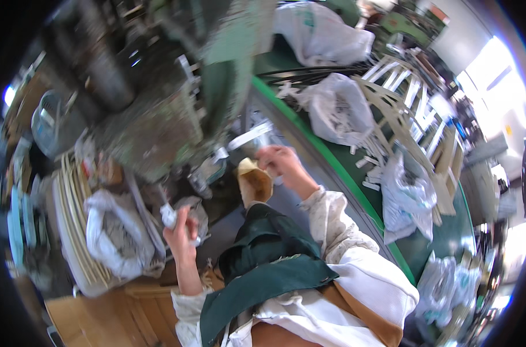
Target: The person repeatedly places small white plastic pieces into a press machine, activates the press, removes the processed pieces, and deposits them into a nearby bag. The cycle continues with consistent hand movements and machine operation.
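My left hand (182, 236) is raised beside the machine, fingers curled round a small white piece (169, 216) that sticks up past the fingertips. Over the grey surface to the right, my right hand (281, 164) is blurred, its fingers bent together; what they hold, if anything, does not show clearly. Just left of those fingers is a tan, open-topped thing (255, 184) with a brownish inside, its kind unclear. A flat white strip (250, 136) lies a little beyond my right hand.
A worn green machine (159, 136) stands ahead on the left. Below it sits a white sack (117, 234) beside long pale strips (72, 220). On the green-edged table (355, 202) at right are an open sack of white pieces (339, 110), a plastic bag (407, 199) and slatted frames (410, 98).
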`<state>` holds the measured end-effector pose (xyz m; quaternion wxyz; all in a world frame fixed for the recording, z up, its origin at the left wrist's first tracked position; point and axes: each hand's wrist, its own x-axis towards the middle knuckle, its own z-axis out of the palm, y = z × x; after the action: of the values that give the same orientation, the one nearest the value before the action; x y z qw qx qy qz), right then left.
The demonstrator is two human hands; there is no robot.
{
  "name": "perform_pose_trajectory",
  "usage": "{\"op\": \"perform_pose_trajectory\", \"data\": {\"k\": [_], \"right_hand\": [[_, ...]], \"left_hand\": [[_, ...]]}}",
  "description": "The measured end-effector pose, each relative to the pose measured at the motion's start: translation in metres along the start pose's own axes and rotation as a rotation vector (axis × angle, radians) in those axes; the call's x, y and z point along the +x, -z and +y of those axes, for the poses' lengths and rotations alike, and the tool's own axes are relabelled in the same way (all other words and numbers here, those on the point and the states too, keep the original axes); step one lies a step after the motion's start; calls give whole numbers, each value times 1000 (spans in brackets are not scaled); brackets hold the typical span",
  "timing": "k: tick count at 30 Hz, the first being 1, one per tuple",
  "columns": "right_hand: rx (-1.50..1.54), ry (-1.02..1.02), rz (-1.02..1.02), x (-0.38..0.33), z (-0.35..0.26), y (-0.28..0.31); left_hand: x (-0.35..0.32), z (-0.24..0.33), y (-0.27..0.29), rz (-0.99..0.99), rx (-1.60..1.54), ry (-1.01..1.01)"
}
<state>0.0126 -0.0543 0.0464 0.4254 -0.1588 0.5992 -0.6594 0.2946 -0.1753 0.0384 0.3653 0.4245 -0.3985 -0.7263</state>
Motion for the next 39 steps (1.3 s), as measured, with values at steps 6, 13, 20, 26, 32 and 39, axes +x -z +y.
{"op": "perform_pose_trajectory", "data": {"k": [6, 13, 20, 26, 32, 39], "right_hand": [[-387, 241, 695, 58, -11, 206], [491, -175, -301, 5, 47, -78], [-1024, 638, -120, 157, 140, -75], [-1263, 823, -258, 225, 208, -78], [-1239, 866, -314, 241, 227, -71], [-1168, 925, -341, 257, 246, -64]], "left_hand": [[-2, -44, -23, -71, -74, 127], [1, -64, -52, -304, 226, 46], [-4, -11, -35, 39, 29, -123], [9, -17, -43, 70, -28, -126], [4, -22, -46, 85, -27, -116], [7, -41, -43, 140, -46, -30]]}}
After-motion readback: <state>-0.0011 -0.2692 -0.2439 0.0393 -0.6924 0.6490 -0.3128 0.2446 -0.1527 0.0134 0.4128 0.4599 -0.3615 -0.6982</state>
